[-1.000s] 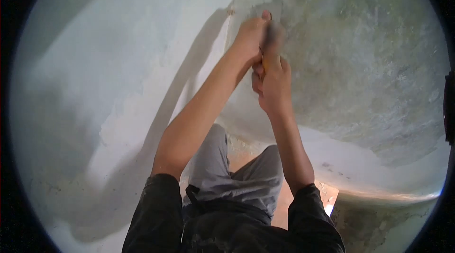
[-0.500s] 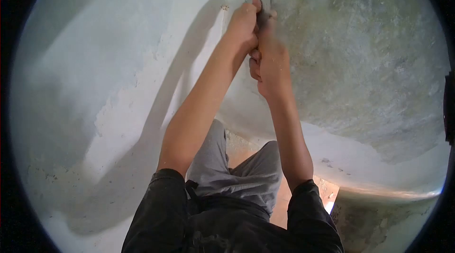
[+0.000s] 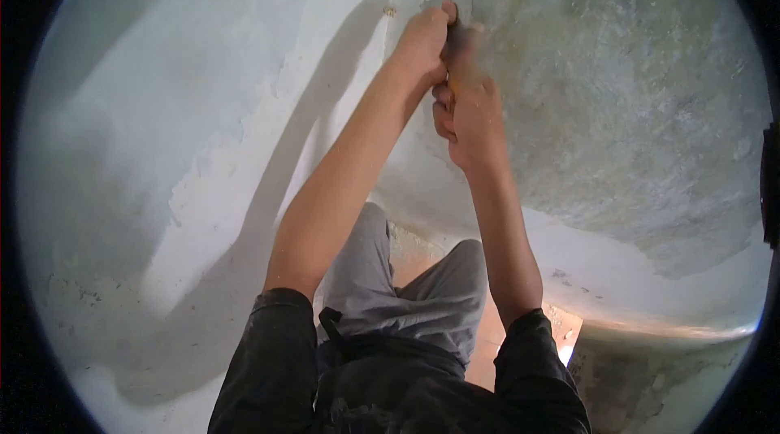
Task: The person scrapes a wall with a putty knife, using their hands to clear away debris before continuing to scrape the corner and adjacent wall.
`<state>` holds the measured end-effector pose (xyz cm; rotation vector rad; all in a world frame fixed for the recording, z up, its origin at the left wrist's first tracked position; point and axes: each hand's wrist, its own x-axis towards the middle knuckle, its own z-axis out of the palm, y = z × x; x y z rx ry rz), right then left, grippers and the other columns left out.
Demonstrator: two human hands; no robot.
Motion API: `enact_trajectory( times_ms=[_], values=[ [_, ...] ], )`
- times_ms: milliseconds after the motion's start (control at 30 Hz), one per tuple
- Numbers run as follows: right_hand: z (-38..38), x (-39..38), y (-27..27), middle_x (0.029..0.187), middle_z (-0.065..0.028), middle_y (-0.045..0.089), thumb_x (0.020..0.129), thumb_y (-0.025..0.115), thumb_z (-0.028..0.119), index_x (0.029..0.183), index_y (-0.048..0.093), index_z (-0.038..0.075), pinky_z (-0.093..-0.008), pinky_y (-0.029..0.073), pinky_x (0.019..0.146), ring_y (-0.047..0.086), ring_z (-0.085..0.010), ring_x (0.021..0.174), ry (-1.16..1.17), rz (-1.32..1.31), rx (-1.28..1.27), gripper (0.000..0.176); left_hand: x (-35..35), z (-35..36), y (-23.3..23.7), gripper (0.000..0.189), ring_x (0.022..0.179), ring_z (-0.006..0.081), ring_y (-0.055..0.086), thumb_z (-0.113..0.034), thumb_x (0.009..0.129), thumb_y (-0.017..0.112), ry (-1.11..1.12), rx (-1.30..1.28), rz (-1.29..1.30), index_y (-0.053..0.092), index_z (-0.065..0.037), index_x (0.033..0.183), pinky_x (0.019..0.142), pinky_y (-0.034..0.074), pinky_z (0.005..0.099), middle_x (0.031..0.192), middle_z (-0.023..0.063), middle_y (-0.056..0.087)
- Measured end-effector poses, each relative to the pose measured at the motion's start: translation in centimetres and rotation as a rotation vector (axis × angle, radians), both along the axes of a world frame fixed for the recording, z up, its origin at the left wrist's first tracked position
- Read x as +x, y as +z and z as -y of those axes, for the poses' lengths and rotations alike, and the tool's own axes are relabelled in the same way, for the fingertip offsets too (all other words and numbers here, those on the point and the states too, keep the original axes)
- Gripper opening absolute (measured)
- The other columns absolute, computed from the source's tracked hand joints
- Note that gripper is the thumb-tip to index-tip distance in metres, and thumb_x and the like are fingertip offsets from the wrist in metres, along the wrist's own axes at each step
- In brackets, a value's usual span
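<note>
A scraper [image 3: 463, 0] with a flat grey blade lies against the wall near the top of the head view, at the edge of a rough greenish patch [image 3: 609, 101]. My left hand [image 3: 422, 37] is closed at the neck of the scraper, its thumb pressed toward the blade. Lower down, my right hand [image 3: 478, 121] wraps round the handle, of which a yellowish bit shows between the hands. The area just above my right hand is blurred, and most of the handle is hidden by fingers.
The pale wall [image 3: 203, 190] on the left meets the patched wall at a corner, where a small brown chipped spot [image 3: 390, 11] shows. Below, a tan floor [image 3: 486, 345] appears beside my legs. A whitish band [image 3: 601, 255] curves under the greenish patch at right.
Both hands and the scraper have shifted slightly right and down along the wall. The blade looks flatter against the surface. The grip is the same.
</note>
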<state>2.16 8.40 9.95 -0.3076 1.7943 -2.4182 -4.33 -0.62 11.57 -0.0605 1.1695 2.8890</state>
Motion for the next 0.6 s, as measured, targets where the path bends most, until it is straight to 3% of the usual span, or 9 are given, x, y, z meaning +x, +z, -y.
enact_trajectory(
  times_ms=[100,167,300,367,500,600],
  values=[
    [-0.2,0.7,-0.6,0.064,0.0004,0.044,0.099,0.044,0.033,0.082,0.048,0.007,-0.0226,0.02,0.035,0.03,-0.0053,0.041,-0.004,0.008,-0.006,0.031,0.1,0.2,0.4,0.019,0.06,0.0217,0.053,-0.014,0.097,0.035,-0.063,0.01,-0.07,0.048,-0.01,0.084,0.052,0.04,0.0317,0.08,0.0161,0.061],
    [-0.5,-0.2,-0.6,0.064,0.0004,0.044,0.099,0.044,0.032,0.084,0.048,0.007,-0.0225,0.02,0.035,0.03,-0.0054,0.041,0.006,0.003,-0.006,0.03,0.8,-0.1,1.0,0.022,0.057,0.0208,0.051,-0.017,0.098,0.035,-0.046,0.001,0.05,0.05,-0.008,0.086,0.052,0.041,0.0323,0.075,0.0137,0.058],
    [-0.3,0.0,-0.2,0.064,0.0004,0.043,0.099,0.043,0.032,0.086,0.048,0.007,-0.0224,0.021,0.035,0.03,-0.0056,0.04,0.021,-0.014,-0.014,0.028,0.5,0.1,0.6,0.022,0.057,0.0205,0.052,-0.018,0.098,0.036,-0.007,-0.071,-0.031,0.053,-0.008,0.088,0.052,0.042,0.0325,0.075,0.0125,0.059],
    [-0.6,0.5,-0.9,0.064,0.0002,0.043,0.099,0.043,0.032,0.087,0.049,0.007,-0.0224,0.021,0.035,0.031,-0.0055,0.041,0.005,-0.016,-0.028,0.029,1.0,0.4,0.1,0.022,0.058,0.0209,0.054,-0.021,0.099,0.037,-0.115,-0.141,-0.044,0.054,-0.009,0.091,0.052,0.043,0.0327,0.078,0.013,0.062],
    [-1.5,1.1,-1.0,0.061,0.0028,0.041,0.102,0.038,0.032,0.084,0.046,0.007,-0.0231,0.021,0.036,0.028,-0.0042,0.041,-0.07,-0.029,0.043,0.032,1.0,-1.1,-0.1,0.029,0.059,0.0207,0.055,-0.03,0.102,0.04,-0.127,-0.079,-0.014,0.052,-0.008,0.087,0.051,0.043,0.0326,0.082,0.0136,0.065],
    [-1.2,0.3,-0.8,0.062,0.0021,0.041,0.103,0.037,0.033,0.084,0.046,0.007,-0.0235,0.021,0.036,0.028,-0.0045,0.041,-0.078,-0.056,0.05,0.034,0.6,-0.9,0.3,0.028,0.06,0.0207,0.055,-0.028,0.103,0.039,-0.095,-0.063,-0.049,0.049,-0.009,0.085,0.052,0.044,0.0333,0.083,0.0142,0.064]
  ],
)
